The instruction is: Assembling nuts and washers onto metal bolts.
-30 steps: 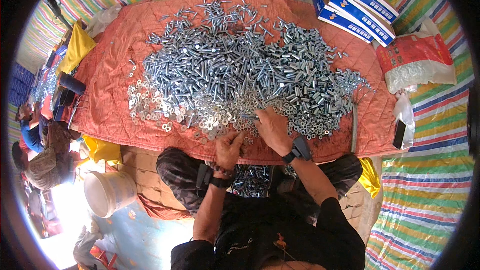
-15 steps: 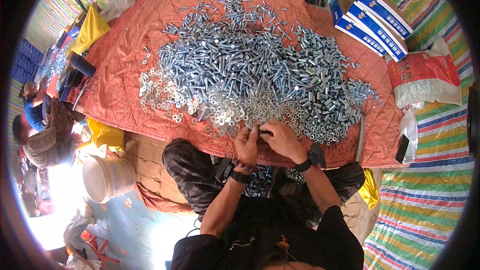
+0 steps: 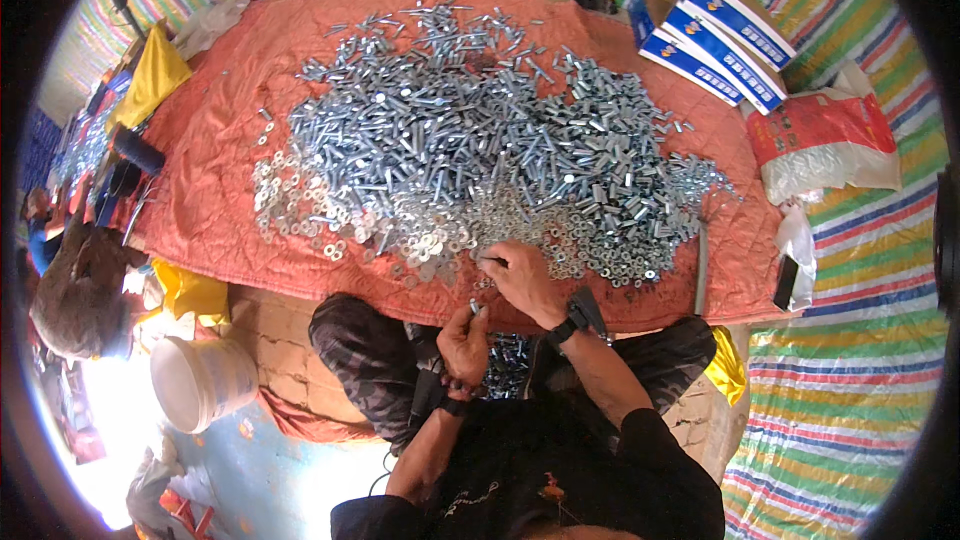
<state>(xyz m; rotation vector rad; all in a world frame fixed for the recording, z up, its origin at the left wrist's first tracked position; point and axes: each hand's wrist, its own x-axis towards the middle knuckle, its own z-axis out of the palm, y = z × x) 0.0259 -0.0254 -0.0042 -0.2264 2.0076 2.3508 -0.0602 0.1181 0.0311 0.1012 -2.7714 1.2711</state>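
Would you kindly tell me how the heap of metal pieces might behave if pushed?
The heap would probably spread rather than move whole, lying loose on the quilted cloth. Its slim cylinders may roll, being round, and their metallic shine suggests they are stiff.

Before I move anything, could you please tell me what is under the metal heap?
Red cloth shows all around the metal heap and through gaps at its edges, so it likely runs underneath. Beneath the dense middle, everything is covered.
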